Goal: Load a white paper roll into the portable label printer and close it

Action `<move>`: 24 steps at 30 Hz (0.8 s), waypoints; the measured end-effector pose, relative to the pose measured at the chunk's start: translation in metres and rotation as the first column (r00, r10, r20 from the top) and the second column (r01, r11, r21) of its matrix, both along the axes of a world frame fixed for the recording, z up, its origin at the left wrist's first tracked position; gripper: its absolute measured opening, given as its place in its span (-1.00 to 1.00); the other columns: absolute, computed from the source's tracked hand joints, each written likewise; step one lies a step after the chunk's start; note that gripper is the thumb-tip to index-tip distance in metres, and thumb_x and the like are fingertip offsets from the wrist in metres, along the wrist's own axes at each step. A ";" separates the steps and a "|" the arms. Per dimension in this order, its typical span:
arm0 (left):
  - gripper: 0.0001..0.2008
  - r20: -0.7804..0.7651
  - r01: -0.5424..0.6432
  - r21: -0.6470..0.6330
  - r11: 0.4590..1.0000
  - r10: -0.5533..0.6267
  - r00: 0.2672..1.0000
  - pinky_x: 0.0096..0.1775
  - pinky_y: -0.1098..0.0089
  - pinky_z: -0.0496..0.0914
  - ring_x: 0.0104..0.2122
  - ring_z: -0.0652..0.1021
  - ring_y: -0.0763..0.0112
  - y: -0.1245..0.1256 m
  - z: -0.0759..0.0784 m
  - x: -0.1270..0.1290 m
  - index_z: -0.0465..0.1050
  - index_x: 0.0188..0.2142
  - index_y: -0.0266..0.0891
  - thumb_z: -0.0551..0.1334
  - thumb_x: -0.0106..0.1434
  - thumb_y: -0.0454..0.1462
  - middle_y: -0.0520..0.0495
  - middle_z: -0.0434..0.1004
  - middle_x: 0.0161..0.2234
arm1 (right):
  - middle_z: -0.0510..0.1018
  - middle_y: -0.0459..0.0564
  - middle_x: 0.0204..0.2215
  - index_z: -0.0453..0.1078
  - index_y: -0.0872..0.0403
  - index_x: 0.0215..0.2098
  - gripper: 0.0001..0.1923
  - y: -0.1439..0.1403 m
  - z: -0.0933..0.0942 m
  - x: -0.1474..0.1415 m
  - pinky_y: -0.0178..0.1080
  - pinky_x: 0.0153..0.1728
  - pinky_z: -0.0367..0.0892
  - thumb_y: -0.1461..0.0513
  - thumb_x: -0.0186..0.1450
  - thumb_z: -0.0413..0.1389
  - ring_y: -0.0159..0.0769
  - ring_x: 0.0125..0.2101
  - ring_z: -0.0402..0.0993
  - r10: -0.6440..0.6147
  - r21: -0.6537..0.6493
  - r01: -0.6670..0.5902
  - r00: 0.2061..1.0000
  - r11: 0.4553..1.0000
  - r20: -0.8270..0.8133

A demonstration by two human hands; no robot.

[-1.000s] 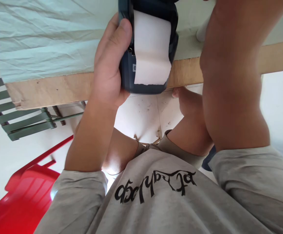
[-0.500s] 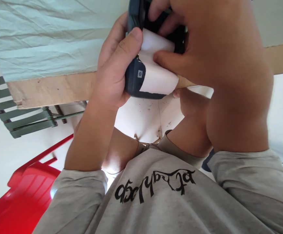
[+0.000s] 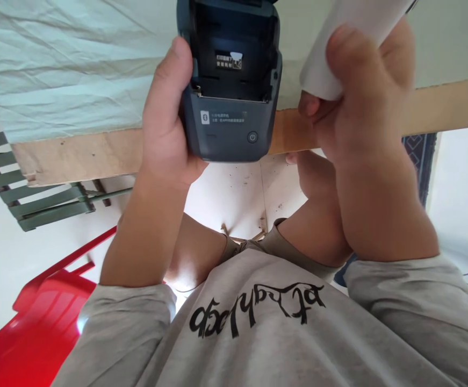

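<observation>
Wrinkled pale cloth [image 3: 68, 64] behind boxy matte printer [image 3: 229, 107], smooth paper roll [image 3: 338, 43].

Dark blue-grey printer [image 3: 229, 123], white paper roll [image 3: 338, 43], pale green cloth [image 3: 56, 64] upper left, red chair [image 3: 36, 328] lower left, grey shirt [image 3: 258, 333] with black lettering

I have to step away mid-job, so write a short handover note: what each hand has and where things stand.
Left hand: wrapped around the dark blue handheld printer, held over the table edge.
Right hand: grip closed on the white paper roll, beside the printer and clear of it.
Done: cover open, paper bay empty, roll out.
Left: the bay has no paper in it and the cover is not shut.
</observation>
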State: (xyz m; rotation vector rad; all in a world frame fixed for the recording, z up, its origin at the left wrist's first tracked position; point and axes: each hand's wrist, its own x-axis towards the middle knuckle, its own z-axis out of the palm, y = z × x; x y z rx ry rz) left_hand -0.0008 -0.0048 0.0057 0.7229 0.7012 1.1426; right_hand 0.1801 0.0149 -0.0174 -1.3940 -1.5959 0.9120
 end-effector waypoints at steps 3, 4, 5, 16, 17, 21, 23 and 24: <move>-0.61 0.055 -0.027 0.014 1.000 0.026 0.998 0.14 0.26 0.39 0.12 0.47 0.22 0.000 -0.003 -0.001 0.44 -0.25 -0.28 -0.14 0.43 -0.23 -0.13 0.55 -0.14 | 0.30 -0.02 -0.34 0.20 0.13 -0.28 -0.70 -0.005 0.003 0.003 -0.32 -0.23 0.29 0.05 0.21 0.03 -0.59 -0.37 0.18 -0.034 0.138 0.012 0.987 0.990 0.160; -0.64 0.066 -0.042 0.027 0.999 0.040 0.997 0.16 0.27 0.37 0.13 0.47 0.23 0.001 -0.004 -0.002 0.43 -0.29 -0.25 -0.11 0.42 -0.25 -0.11 0.56 -0.14 | 0.31 0.00 -0.33 0.23 0.16 -0.31 -0.71 -0.005 0.004 0.004 -0.28 -0.12 0.28 0.08 0.17 0.08 -0.55 -0.30 0.19 -0.046 0.178 0.007 0.975 0.984 0.219; -0.68 0.072 -0.059 0.040 0.997 0.056 0.996 0.16 0.27 0.36 0.13 0.46 0.24 0.001 -0.006 -0.002 0.42 -0.32 -0.23 -0.07 0.41 -0.26 -0.09 0.57 -0.15 | 0.33 0.02 -0.30 0.26 0.17 -0.32 -0.71 -0.005 0.004 0.005 -0.25 -0.04 0.26 0.10 0.15 0.11 -0.50 -0.24 0.22 -0.056 0.210 -0.002 0.961 0.978 0.270; -0.73 -0.034 -0.058 0.075 0.996 0.061 0.998 0.04 0.24 0.46 0.12 0.47 0.19 0.000 -0.011 -0.004 0.46 -0.22 -0.15 -0.01 0.37 -0.21 -0.07 0.56 -0.17 | 0.34 -0.01 0.05 0.06 0.10 0.16 -0.37 -0.012 0.000 0.012 -0.32 0.08 0.38 0.30 0.13 0.08 -0.51 0.02 0.40 0.012 0.247 -0.157 0.865 0.956 0.501; -0.75 -0.034 -0.051 0.069 0.996 0.054 0.998 0.04 0.23 0.46 0.12 0.47 0.19 0.000 -0.011 -0.005 0.46 -0.21 -0.14 0.01 0.37 -0.21 -0.06 0.57 -0.16 | 0.29 0.02 0.11 0.05 0.11 0.17 -0.36 -0.013 0.001 0.014 -0.30 0.18 0.36 0.28 0.13 0.09 -0.46 0.11 0.35 0.019 0.273 -0.180 0.863 0.945 0.505; -0.74 -0.013 -0.051 0.042 0.998 0.052 0.999 0.04 0.20 0.46 0.12 0.47 0.16 0.000 -0.011 -0.005 0.46 -0.22 -0.15 0.00 0.36 -0.19 -0.09 0.56 -0.19 | 0.27 0.06 0.09 0.11 0.11 0.20 -0.34 -0.013 0.005 0.025 -0.19 0.28 0.32 0.23 0.14 0.11 -0.34 0.17 0.28 0.075 0.421 -0.270 0.902 0.866 0.424; -0.74 -0.004 -0.071 0.033 0.997 0.071 0.997 0.07 0.21 0.43 0.12 0.48 0.16 -0.001 -0.011 -0.004 0.47 -0.23 -0.18 0.01 0.37 -0.20 -0.10 0.56 -0.20 | 0.34 -0.07 0.00 0.27 0.00 0.09 -0.50 -0.010 0.002 0.036 -0.20 0.30 0.29 0.20 0.16 0.12 -0.41 0.10 0.33 0.076 0.465 -0.189 0.965 0.865 0.251; -0.75 -0.006 -0.077 0.030 0.997 0.077 0.997 0.08 0.23 0.42 0.12 0.47 0.16 -0.001 -0.011 -0.004 0.46 -0.23 -0.17 0.02 0.37 -0.21 -0.10 0.55 -0.20 | 0.37 -0.16 -0.05 0.34 -0.05 0.00 -0.60 -0.007 0.001 0.042 -0.22 0.31 0.26 0.16 0.17 0.13 -0.44 0.08 0.33 0.025 0.452 -0.087 0.990 0.888 0.141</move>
